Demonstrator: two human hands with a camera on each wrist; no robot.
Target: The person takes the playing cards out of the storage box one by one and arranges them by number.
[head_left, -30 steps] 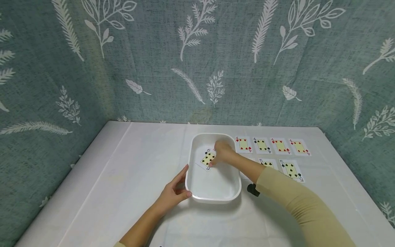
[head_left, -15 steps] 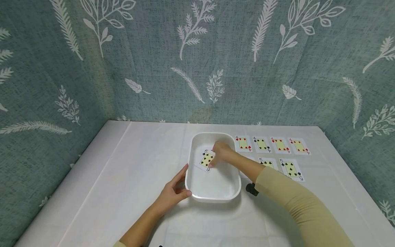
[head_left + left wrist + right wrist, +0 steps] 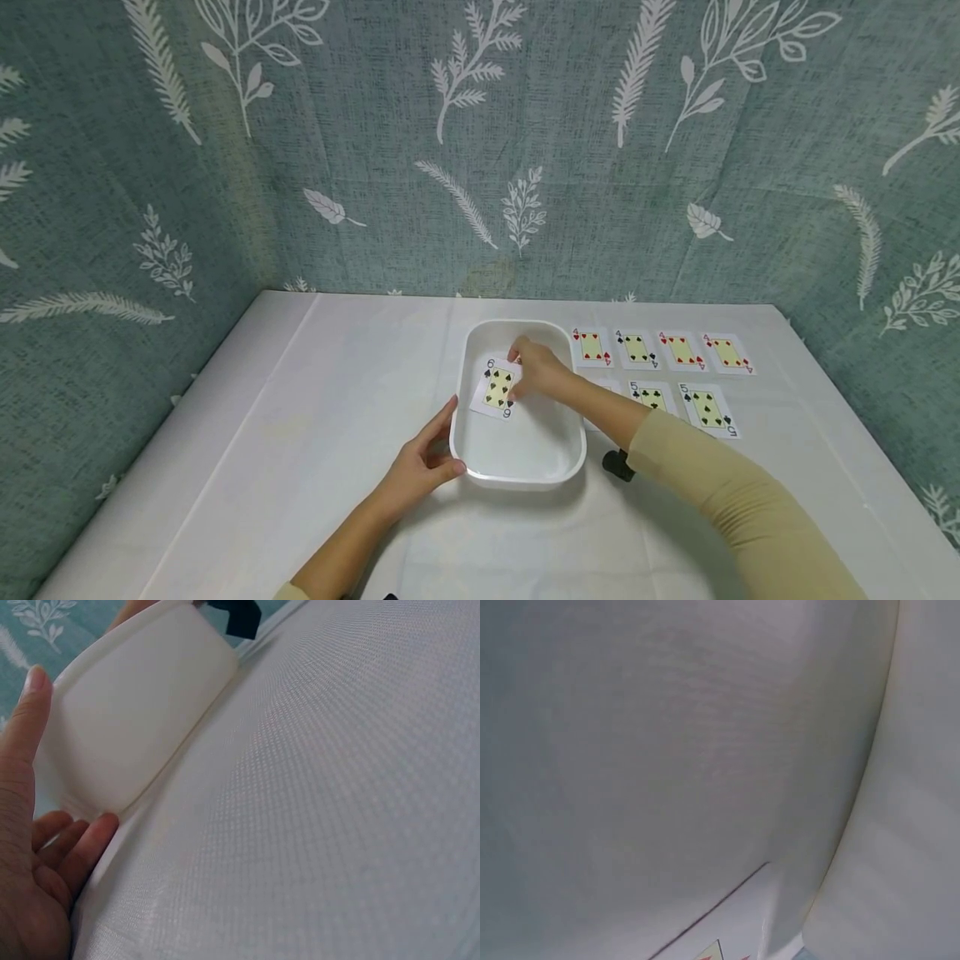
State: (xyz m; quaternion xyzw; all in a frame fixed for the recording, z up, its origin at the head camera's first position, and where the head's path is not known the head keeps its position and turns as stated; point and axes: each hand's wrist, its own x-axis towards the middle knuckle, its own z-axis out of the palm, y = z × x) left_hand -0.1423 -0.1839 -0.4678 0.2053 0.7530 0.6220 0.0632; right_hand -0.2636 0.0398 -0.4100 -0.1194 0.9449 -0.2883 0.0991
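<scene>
A white plastic tub (image 3: 517,454) with rounded corners stands mid-table. My left hand (image 3: 418,471) grips its near left side, the thumb at the rim and the other fingers along the outer wall; the left wrist view shows this hand (image 3: 45,847) around the tub's corner (image 3: 142,705). Reaching into the tub from the right, my right hand (image 3: 538,367) pinches a six of spades (image 3: 497,387) by its right side. The card lies face up, slightly tilted. Part of a card with red marks (image 3: 727,922) shows low in the right wrist view.
A row of face-up fours, including a four of hearts (image 3: 592,347) and a four of diamonds (image 3: 727,354), lies right of the tub. Below it are fives, among them a five of spades (image 3: 708,410); the right forearm partly covers this row. A patterned cloth (image 3: 480,208) hangs behind.
The six of spades has turned more upright and shifted slightly left, showing more of its face. The right fingers have moved a little up and left. The left hand and tub stay put.
</scene>
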